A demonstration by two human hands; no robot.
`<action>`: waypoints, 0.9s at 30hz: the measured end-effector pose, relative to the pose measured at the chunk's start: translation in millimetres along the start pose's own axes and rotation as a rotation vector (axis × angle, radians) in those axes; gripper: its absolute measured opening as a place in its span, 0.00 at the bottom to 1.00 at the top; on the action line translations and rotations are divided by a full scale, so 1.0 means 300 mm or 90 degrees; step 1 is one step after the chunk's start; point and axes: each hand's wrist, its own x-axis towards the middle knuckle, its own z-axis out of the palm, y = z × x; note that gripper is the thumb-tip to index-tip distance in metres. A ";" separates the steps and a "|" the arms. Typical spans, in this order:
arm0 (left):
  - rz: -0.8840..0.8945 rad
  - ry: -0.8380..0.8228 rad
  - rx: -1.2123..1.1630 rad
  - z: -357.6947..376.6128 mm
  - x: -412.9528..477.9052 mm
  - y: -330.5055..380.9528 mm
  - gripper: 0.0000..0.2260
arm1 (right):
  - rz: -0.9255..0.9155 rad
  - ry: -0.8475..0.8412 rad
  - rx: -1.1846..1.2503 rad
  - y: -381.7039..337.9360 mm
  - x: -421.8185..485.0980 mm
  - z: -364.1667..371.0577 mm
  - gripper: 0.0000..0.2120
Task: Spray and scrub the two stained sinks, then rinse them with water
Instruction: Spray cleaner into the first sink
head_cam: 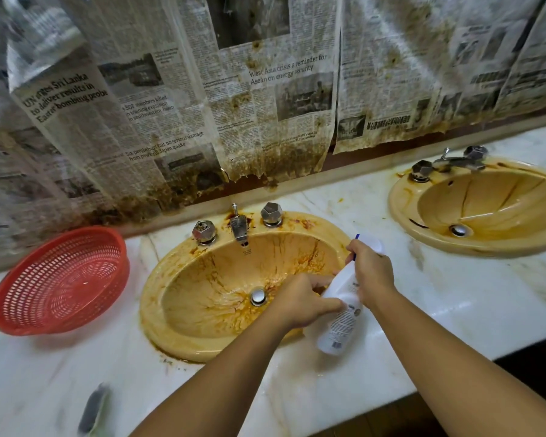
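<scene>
Taking the near sink (202,298) as my dial, the clutter sits all round it. At 9 o'clock a red mesh basket (60,272) lies tipped on the marble counter (454,313), its rim leaning toward the wall. At 7 o'clock, near the counter's front edge, lies a dark object with a green side (93,411) – too blurred for me to name. Along the wall from 10 to 2 o'clock hang sheets of newspaper (171,105), their lower edges torn and soaked brown. At 12 o'clock on the sink's rim stand the faucet (239,230) and two faceted knobs, one on each side of it, with rusty smears around their bases.

Both forearms cross the bowl's 4 o'clock side and hide that part of the rim from me.

The near sink is a yellow oval bowl, wet, streaked with orange-brown stains that run down to the metal drain plug (258,296). The far sink (486,200), off at 2 o'clock and well apart, has the same yellow bowl with thinner brown streaks and dark marks on its rim.

The white spray bottle (341,313) hangs tilted over the near sink's 4 o'clock rim – head up, base toward me. My right hand (372,272) is wrapped around its neck. My left hand (300,301) has its thumb pressed on the bottle's body and its fingers curled against the far side.
</scene>
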 end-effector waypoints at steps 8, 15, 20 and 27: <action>-0.016 0.001 -0.008 0.161 -0.112 0.048 0.14 | 0.026 -0.120 0.023 0.085 -0.035 -0.173 0.13; -0.077 0.043 0.015 0.332 -0.251 0.096 0.13 | 0.079 -0.133 -0.041 0.203 -0.060 -0.298 0.18; -0.111 0.099 0.017 0.392 -0.362 0.098 0.17 | 0.092 -0.259 -0.071 0.250 -0.105 -0.323 0.20; -0.166 0.141 0.009 0.418 -0.509 0.080 0.21 | 0.070 -0.339 -0.155 0.293 -0.195 -0.264 0.15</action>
